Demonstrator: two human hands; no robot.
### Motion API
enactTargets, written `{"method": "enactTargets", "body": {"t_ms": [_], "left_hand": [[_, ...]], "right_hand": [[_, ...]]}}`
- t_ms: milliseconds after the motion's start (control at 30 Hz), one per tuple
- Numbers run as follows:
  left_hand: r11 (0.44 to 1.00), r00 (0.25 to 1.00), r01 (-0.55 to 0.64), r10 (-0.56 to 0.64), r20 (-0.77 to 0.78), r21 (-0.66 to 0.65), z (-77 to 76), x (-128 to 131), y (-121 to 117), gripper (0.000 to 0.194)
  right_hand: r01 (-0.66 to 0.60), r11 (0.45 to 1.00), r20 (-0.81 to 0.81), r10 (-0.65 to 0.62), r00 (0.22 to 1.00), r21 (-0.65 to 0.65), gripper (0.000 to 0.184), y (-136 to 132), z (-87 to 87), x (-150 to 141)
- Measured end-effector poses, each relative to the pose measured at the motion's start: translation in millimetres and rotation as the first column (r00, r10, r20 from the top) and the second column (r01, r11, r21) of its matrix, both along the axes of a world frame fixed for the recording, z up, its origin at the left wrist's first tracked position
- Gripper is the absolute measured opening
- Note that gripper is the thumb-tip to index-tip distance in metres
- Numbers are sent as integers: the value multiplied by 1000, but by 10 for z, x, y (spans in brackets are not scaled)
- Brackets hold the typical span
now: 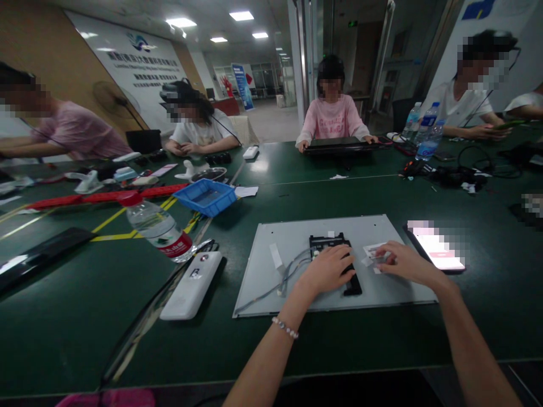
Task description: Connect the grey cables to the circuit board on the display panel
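A thin grey-white panel (pixel 292 232) lies flat on the table in front of me. On its middle sits a black plastic frame (pixel 353 285), partly covered by my left hand (pixel 328 270), whose fingers rest spread over it. Grey cables (pixel 265 294) run from beside that frame to the panel's near left corner. My right hand (pixel 401 263) is bent down at the panel's right side, thumb and fingers pinched on the edge of a small clear plastic bag (pixel 370 257). What the bag contains is too small to make out.
Left of the panel are a white power bank (pixel 193 288), a tilted water bottle (pixel 159 226) and a blue tray (pixel 206 206). A lit phone (pixel 436 249) lies to the right. Across the table, a person (pixel 333 116) holds a black panel (pixel 343 147); other people sit around.
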State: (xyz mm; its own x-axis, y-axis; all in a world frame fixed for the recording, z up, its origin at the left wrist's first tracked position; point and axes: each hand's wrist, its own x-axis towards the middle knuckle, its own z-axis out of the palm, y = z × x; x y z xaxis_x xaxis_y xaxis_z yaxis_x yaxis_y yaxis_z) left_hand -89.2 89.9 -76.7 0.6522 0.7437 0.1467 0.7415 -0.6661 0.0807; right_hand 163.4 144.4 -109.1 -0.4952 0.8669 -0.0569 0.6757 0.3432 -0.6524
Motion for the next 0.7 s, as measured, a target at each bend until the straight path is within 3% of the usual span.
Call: {"method": "enactTargets", "body": {"t_ms": [133, 300, 500, 700], "left_hand": [[1000, 1000, -8, 8, -9, -1, -13, -5, 0, 33], [1000, 1000, -9, 9, -5, -5, -15, -2, 0, 34], [1000, 1000, -2, 2, 0, 0, -7, 1, 3, 33], [1000, 1000, 2, -2, 8, -2, -11, 0, 3, 32]], "right_hand": [[-1, 999, 32, 0, 999, 52, 13, -112, -46, 38], [45, 986, 50, -54, 997, 161, 15, -294, -109, -10], [56, 921, 94, -99, 991, 384, 38, -338, -143, -127], [-58, 934, 184, -8, 983, 352, 46, -330, -235, -157]]}}
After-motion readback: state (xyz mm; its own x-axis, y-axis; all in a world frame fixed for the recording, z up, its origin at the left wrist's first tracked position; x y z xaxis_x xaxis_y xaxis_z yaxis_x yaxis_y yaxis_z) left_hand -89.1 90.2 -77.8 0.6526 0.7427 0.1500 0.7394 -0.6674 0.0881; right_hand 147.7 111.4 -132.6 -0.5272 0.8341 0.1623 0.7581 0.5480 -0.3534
